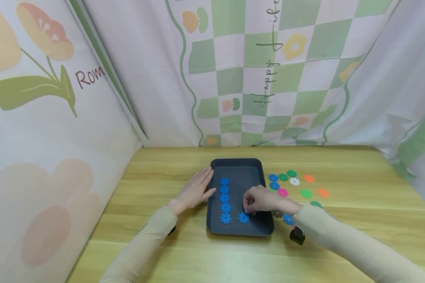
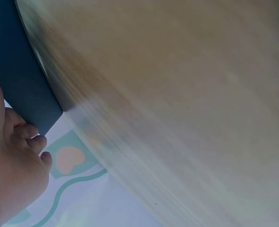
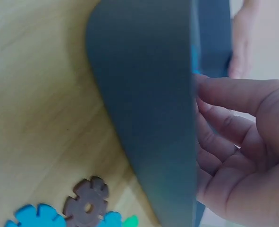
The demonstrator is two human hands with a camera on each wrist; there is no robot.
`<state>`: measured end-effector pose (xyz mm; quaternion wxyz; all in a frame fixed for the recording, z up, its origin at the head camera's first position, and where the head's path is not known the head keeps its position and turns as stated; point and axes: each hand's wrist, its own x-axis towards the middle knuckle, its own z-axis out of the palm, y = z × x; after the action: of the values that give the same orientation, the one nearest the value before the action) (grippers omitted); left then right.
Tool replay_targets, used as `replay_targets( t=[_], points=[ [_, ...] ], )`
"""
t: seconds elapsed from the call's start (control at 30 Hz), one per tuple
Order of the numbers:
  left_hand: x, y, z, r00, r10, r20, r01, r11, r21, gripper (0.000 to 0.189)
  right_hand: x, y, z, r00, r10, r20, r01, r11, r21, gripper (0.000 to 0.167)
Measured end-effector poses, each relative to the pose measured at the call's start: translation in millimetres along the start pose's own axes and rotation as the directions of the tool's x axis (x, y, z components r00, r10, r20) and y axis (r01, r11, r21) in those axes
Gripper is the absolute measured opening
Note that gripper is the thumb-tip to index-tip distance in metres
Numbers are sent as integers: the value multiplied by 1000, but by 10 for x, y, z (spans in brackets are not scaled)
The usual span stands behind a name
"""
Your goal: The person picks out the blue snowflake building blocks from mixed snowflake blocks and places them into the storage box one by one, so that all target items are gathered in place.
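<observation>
A dark grey tray [image 1: 233, 231] lies on the wooden table. Along its left side, several blue snowflake building discs [image 1: 225, 207] form a straight column. Another blue snowflake disc [image 1: 243, 218] lies to the right of the column's near end. My right hand [image 1: 262, 199] reaches over the tray's right wall, thumb and curled fingers pinching at this disc's upper edge. In the right wrist view the tray wall hides the fingertips of the right hand [image 3: 243, 137]. My left hand [image 1: 194, 190] rests against the tray's left rim with fingers extended.
Loose snowflake discs lie right of the tray: blue [image 1: 273, 177], green [image 1: 292, 173], white [image 1: 294, 181], pink [image 1: 282, 192], orange [image 1: 309, 178] and brown [image 3: 86, 203]. Some are partly under the right forearm [image 1: 316, 224]. A patterned curtain [image 1: 230, 78] hangs behind the table.
</observation>
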<state>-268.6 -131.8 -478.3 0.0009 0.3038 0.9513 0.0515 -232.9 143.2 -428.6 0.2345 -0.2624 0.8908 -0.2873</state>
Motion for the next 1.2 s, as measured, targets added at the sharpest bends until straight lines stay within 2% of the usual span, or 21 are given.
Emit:
replay_targets(
  t=[0.17,0.37,0.43,0.53,0.7,0.93,1.2],
  points=[
    [-9,9,1,1000,1,-4,-1,1000,2,70,-107,25,-140,996,-72,-58,71,997,-18,11],
    [-24,21,-11,1000,-4,-1,4,1000,-7,71,-324,166,-304,979,-132,-152,126,991,-47,7],
    [-26,21,-8,1000,-6,4,6,1000,-7,71,-410,234,-340,977,-118,-179,108,992,-61,6],
    [-22,20,-2,1000,-7,5,7,1000,-7,71,-545,334,-374,980,-54,-194,45,998,-52,6],
    [-7,20,2,1000,-16,15,16,1000,-7,71,-723,500,-348,987,13,-163,-15,1000,-6,6],
    [-3,21,-2,1000,-15,23,15,1000,-22,71,-858,658,-273,990,9,-142,-14,999,-32,6],
    [-6,11,5,1000,-1,-1,1,1000,-20,70,-919,721,-199,982,94,-166,-108,991,-76,8]
  ],
)
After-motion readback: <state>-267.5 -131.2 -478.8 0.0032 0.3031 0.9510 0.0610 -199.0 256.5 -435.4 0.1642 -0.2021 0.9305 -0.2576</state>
